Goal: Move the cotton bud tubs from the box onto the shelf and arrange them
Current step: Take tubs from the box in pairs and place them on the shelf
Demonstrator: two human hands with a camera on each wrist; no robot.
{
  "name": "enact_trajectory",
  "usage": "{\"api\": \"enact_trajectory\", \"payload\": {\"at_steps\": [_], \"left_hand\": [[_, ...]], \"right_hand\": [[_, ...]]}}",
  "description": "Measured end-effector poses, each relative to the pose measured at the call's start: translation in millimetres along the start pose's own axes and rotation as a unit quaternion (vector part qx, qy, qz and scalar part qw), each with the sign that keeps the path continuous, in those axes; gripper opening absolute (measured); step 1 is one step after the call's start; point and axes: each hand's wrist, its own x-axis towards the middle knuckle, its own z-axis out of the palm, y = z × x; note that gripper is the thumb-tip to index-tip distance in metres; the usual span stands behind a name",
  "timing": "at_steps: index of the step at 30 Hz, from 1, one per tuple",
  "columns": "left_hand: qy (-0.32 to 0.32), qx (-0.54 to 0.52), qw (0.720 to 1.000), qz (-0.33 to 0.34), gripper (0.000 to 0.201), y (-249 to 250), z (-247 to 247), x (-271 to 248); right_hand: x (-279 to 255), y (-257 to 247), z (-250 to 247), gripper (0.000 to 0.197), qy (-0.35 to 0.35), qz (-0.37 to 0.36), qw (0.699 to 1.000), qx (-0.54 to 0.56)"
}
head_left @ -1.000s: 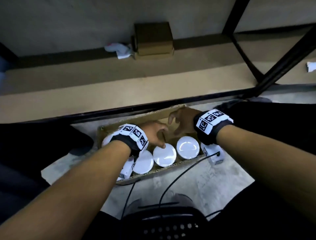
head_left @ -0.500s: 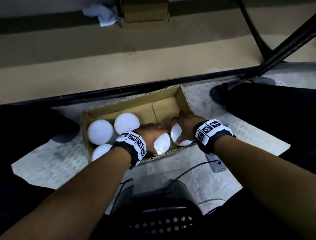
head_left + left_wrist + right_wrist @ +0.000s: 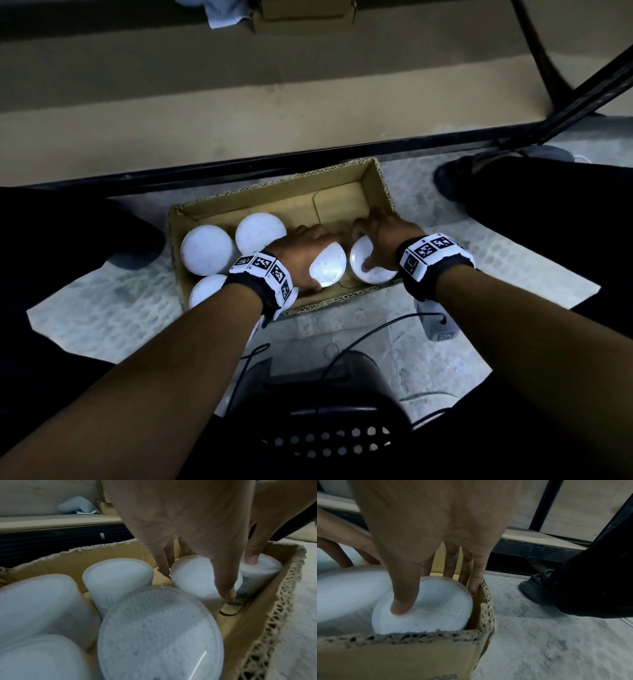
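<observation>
White lids were seen on the cotton bud tubs (image 3: 206,250), packed in a brown corrugated cardboard box (image 3: 274,198) on a pale grey mottled floor (image 3: 113,308). Both wrists were wrapped in black bands (image 3: 251,289) faced with white tags printed in black square patterns. A tan shelf board (image 3: 205,113) was edged by a black frame (image 3: 239,164). A white cloth (image 3: 222,13) was seen at the far wall.

Tubs (image 3: 206,249) in the box (image 3: 274,198) on the floor, before the shelf (image 3: 239,113).
</observation>
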Motion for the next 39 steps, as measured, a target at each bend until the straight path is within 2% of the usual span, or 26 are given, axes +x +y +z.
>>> {"api": "enact_trajectory", "payload": {"at_steps": [4,11,16,19,22,28,33,39], "left_hand": [[0.019,-0.010,1.000,-0.005,0.096,-3.0,-5.1,0.4],[0.049,-0.036,0.998,-0.035,0.094,-2.3,-7.0,-2.6],[0.059,-0.032,0.997,-0.039,0.097,-1.8,-3.6,-4.7],[0.065,-0.021,0.997,-0.035,0.104,0.2,-2.4,-4.8],[0.068,-0.011,0.997,-0.038,0.103,3.9,-2.0,-4.1],[0.069,-0.006,0.997,-0.035,0.094,3.4,-3.8,-2.8],[0.069,0.001,0.997,-0.027,0.098,1.7,-12.8,-7.9],[0.080,0.004,0.997,-0.010,0.102,2.0,-39.8,-19.1]], "right_hand": [[4.8,3.4,1.4,0.059,0.024,0.001,0.999,0.024],[8.2,5.5,3.3,0.069,0.087,0.019,0.995,0.036],[3.1,10.0,2.8,0.093,0.043,-0.002,0.999,0.032],[-1.3,9.7,9.8,0.101,0.055,-0.019,0.998,-0.008],[-2.2,8.1,15.5,0.102,0.083,-0.029,0.996,-0.025],[-3.3,9.7,14.2,0.096,0.087,-0.030,0.996,0.000],[-7.5,6.6,2.2,0.097,0.090,-0.025,0.996,0.014],[-25.6,5.3,-25.5,0.096,0.127,-0.029,0.991,0.043]]}}
